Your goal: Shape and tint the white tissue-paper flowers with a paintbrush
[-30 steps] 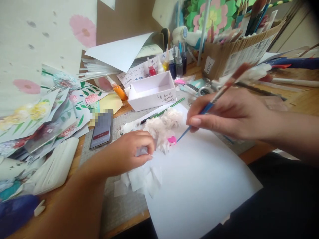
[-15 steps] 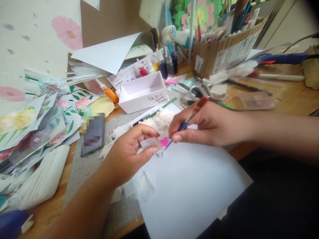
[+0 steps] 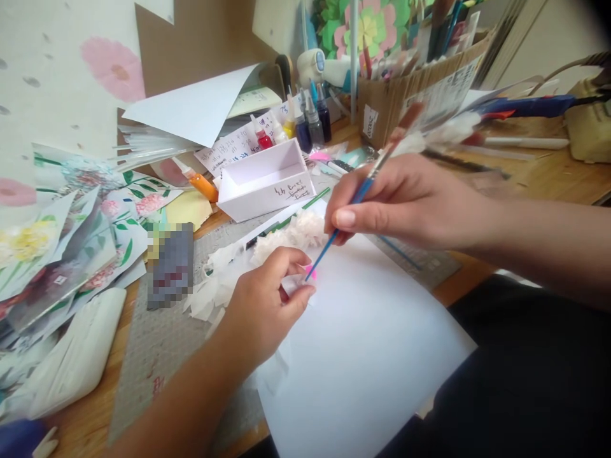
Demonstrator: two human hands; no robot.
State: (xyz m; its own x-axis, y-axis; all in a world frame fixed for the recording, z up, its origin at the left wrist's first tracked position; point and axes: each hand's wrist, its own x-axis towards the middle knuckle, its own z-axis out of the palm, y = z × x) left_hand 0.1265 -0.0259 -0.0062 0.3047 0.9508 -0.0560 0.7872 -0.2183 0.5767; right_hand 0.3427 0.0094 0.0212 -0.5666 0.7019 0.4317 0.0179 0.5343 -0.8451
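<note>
On the table (image 3: 548,178), a sheet of paper (image 3: 363,356) lies at 6 o'clock, a tissue pile (image 3: 291,235) on its 11 o'clock corner. An open box (image 3: 265,181) sits at 12 o'clock, bottles (image 3: 305,124) behind it. A carton (image 3: 420,76) stands at 1 o'clock, a phone (image 3: 170,264) at 9 o'clock, cards (image 3: 71,222) left of it.

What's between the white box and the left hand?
Head view: a green stick and a white tissue pile lie between white box and left hand.

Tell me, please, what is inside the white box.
Inside the white box only its pale inner walls and part of its floor show, with nothing seen on them. Its near wall hides the front strip of floor.
</note>
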